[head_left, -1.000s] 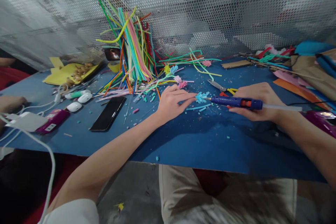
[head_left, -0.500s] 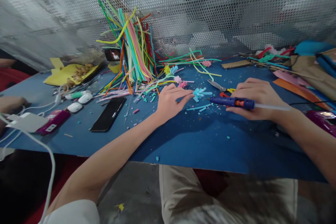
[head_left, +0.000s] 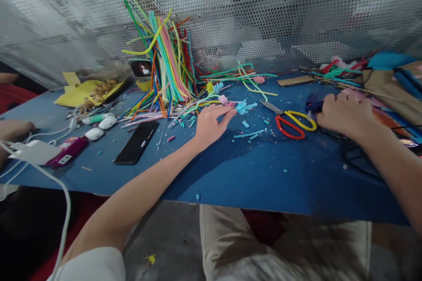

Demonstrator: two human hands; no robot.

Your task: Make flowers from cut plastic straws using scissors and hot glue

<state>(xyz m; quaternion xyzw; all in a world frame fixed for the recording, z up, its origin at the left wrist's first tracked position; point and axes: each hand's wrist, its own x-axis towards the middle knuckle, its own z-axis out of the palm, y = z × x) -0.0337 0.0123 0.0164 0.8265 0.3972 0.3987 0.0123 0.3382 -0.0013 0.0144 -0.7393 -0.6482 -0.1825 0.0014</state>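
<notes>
My left hand [head_left: 212, 125] is closed in a pinch on a light-blue pipe-cleaner flower [head_left: 244, 106], held just above the table. Over at the right, my right hand [head_left: 349, 112] is wrapped round a dark blue hot glue gun [head_left: 313, 104]; most of the gun is hidden behind the fingers. Between the two hands lie scissors [head_left: 280, 113] with one red and one yellow handle, blades apart. Light-blue pipe-cleaner offcuts [head_left: 249, 134] are scattered in front of the flower. Small pink flowers [head_left: 223, 99] sit just behind my left fingers.
A tall bunch of coloured pipe cleaners [head_left: 168, 61] stands at the back. A black phone [head_left: 136, 142], white chargers [head_left: 36, 151] with cables and a yellow tray [head_left: 75, 94] are on the left. Paper scraps [head_left: 384, 83] crowd the right. Another person's hand [head_left: 16, 131] rests far left.
My right hand has moved right with the glue gun, away from the flower, uncovering the scissors' handles. My left hand has shifted slightly left with the flower, whose view has turned a little.
</notes>
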